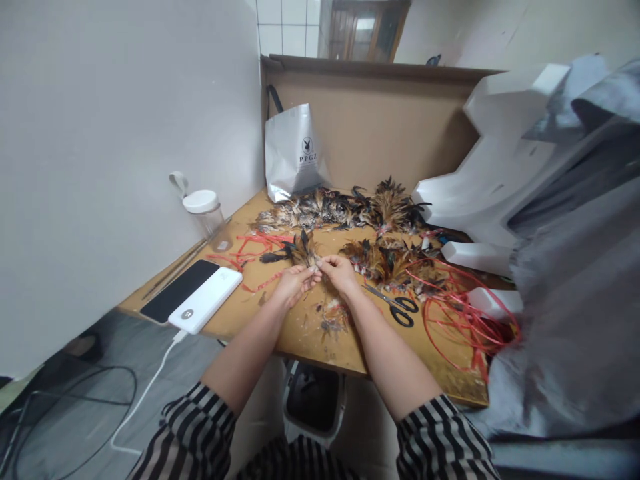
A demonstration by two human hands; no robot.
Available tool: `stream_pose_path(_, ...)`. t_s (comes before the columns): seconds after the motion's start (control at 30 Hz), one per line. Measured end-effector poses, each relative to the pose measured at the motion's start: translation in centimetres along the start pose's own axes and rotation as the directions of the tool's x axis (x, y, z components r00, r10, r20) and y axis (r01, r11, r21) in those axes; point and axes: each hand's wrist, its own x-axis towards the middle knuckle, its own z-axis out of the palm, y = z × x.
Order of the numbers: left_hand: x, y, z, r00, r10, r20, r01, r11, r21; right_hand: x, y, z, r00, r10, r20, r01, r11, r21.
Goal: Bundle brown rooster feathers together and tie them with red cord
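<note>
My left hand (296, 283) and my right hand (340, 272) meet over the middle of the wooden table (320, 340). Between them, both sets of fingers pinch the base of a small bunch of brown and black feathers (301, 249), whose tips fan out away from me. Just right of my right hand lies a heap of brown feathers (390, 260). Black-handled scissors (397, 307) rest on the table beside my right forearm. Loose feather scraps (333, 317) are scattered between my forearms.
More feathers (330, 210) line the table's back before a silver bag (293, 153). Red plastic strips tangle at right (460, 313), with others at left (250, 248). A phone (185, 290), white power bank (206, 300) and lidded jar (206, 213) stand left. White foam (490, 167) borders the right.
</note>
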Motion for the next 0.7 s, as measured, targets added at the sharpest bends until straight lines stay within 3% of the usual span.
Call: stream_pose_path(0.7,-0.2,0.1,0.5,1.000,-0.017,0.016,0.017,1.000,0.001,0.6,1.2,-0.1,0.992,-0.125,-0.017,0.124,0.990,-0.070)
